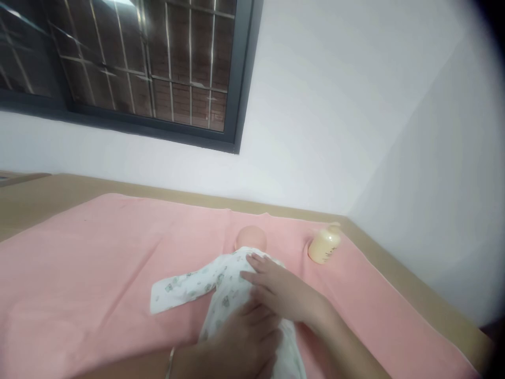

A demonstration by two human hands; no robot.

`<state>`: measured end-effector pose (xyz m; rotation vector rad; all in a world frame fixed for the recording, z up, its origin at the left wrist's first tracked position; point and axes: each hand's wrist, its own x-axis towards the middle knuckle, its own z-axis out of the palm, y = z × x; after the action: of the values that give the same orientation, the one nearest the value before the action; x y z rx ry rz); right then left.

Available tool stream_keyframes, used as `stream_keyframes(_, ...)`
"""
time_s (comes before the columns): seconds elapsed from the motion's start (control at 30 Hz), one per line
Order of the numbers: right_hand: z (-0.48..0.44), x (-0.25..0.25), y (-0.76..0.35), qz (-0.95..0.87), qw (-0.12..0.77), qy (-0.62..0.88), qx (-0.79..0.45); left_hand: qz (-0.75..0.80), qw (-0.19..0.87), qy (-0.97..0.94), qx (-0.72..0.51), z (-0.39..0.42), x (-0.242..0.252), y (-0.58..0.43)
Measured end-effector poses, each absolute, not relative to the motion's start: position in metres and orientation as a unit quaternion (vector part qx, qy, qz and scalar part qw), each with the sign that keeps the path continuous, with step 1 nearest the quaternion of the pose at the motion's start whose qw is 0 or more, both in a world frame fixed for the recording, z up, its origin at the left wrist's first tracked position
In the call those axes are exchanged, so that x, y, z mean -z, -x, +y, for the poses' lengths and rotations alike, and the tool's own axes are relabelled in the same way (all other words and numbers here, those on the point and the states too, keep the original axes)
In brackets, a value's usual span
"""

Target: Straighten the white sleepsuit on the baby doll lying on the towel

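Observation:
A baby doll (251, 238) lies on a pink towel (98, 273), dressed in a white patterned garment (189, 287) with one sleeve stretched out to the left. My right hand (278, 288) rests on the doll's chest, fingers extended flat on the cloth. Lower down, my left hand (246, 342) lies over the doll's belly, fingers curled against the garment; a thin bracelet shows on that wrist. The doll's lower body is hidden by my hands.
A pale yellow bottle (324, 245) stands on the towel to the right of the doll's head. The towel covers a tan table (35, 202) set against a white wall. A barred window (150, 68) is at upper left.

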<state>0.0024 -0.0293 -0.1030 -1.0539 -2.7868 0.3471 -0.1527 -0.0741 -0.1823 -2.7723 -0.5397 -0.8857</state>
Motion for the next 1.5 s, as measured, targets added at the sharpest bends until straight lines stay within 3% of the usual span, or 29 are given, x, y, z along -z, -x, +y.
stream_keyframes(0.17,-0.036,0.104,0.009,-0.946,0.059,0.300,-0.110,-0.198,0.086,0.929,0.299,-0.074,0.187,0.151)
stream_keyframes(0.3,-0.013,0.112,0.007,-0.924,0.080,0.355,-0.115,-0.194,0.079,0.926,0.315,-0.082,0.174,0.154)
stream_keyframes(0.47,-0.022,0.103,-0.015,-0.903,0.040,0.388,-0.178,-0.193,0.099,0.923,0.317,-0.078,0.180,0.152)
stream_keyframes(0.67,-0.047,0.100,0.011,-0.948,0.051,0.281,-0.137,-0.212,0.105,0.923,0.304,-0.067,0.204,0.148)
stream_keyframes(0.93,-0.022,0.105,0.002,-0.920,0.064,0.370,-0.117,-0.179,0.090,0.926,0.320,-0.075,0.184,0.149)
stream_keyframes(1.23,-0.044,0.106,0.011,-0.947,0.046,0.288,-0.133,-0.211,0.083,0.927,0.297,-0.073,0.196,0.152)
stream_keyframes(1.5,-0.014,0.109,-0.009,-0.918,0.070,0.370,-0.123,-0.189,0.093,0.919,0.333,-0.079,0.180,0.151)
